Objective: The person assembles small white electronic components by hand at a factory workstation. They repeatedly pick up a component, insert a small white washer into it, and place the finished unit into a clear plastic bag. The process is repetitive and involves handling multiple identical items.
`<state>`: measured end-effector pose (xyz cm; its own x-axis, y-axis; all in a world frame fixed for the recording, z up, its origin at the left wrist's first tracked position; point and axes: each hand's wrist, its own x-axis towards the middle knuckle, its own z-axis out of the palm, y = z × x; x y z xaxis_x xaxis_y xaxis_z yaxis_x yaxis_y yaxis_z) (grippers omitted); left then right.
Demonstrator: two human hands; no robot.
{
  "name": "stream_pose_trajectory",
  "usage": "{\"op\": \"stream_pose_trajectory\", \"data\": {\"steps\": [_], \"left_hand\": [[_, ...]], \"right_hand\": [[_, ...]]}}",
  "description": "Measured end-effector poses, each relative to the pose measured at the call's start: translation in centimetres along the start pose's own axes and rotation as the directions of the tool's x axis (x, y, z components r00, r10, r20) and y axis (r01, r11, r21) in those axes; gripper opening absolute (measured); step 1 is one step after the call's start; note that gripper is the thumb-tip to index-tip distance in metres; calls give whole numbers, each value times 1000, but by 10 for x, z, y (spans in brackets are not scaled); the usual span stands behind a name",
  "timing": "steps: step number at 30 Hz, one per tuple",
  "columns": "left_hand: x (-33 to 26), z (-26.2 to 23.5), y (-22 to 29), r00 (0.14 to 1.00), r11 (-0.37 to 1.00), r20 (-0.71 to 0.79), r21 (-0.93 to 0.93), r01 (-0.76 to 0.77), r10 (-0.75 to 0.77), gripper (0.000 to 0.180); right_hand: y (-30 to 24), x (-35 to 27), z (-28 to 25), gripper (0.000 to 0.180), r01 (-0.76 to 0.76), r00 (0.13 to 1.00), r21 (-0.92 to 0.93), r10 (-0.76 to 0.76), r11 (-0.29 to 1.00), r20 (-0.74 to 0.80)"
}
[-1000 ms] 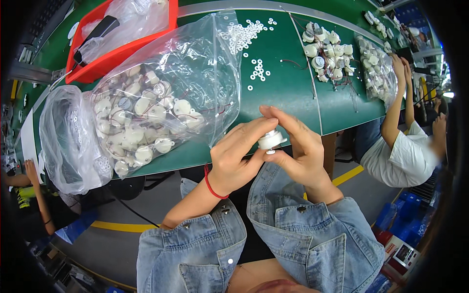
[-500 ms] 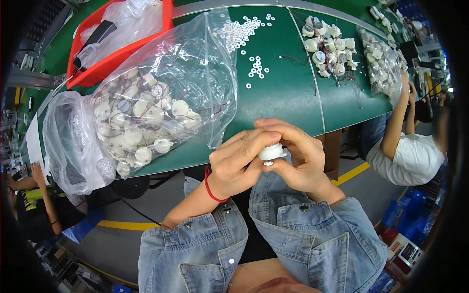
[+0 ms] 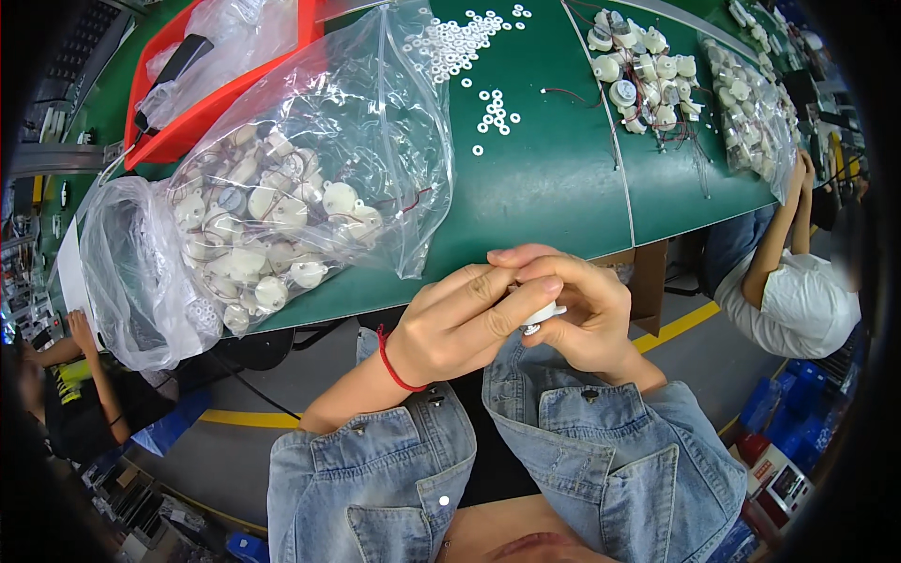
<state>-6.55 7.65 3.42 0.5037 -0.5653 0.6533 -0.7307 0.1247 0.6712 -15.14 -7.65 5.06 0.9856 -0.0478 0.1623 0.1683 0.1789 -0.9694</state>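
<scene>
In front of my chest, just off the near edge of the green table, both hands are closed round a small white plastic motor (image 3: 542, 316). My left hand (image 3: 457, 321) wraps its fingers over the motor's top and left side. My right hand (image 3: 598, 314) grips it from the right, with the thumb low beside a small white round end. Fingers cover most of the housing. To the left lies a clear plastic bag (image 3: 410, 188) full of similar white motors (image 3: 272, 208) with thin wires. Small white rings (image 3: 460, 42) are scattered on the tabletop beyond my hands.
A red bin (image 3: 282, 70) with plastic film stands at the back left. More motors (image 3: 648, 80) are heaped at the right, beside another filled bag (image 3: 746, 103). A co-worker (image 3: 798, 300) sits at the right; another person's arm (image 3: 94, 375) shows at the left.
The motor has tilted and shifted slightly right and down in my hands. My left fingers now cover more of it. The whole view has shifted a little.
</scene>
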Motion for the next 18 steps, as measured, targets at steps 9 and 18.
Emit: {"op": "stream_pose_trajectory", "data": {"steps": [9, 18], "left_hand": [[6, 5, -4, 997, 996, 77, 92, -6, -1, 49], [18, 6, -2, 989, 990, 57, -15, 141, -139, 47]], "right_hand": [[9, -5, 7, 47, 30, 987, -31, -34, 999, -159], [4, 6, 0, 55, 20, 988, 53, -12, 998, -156]]}}
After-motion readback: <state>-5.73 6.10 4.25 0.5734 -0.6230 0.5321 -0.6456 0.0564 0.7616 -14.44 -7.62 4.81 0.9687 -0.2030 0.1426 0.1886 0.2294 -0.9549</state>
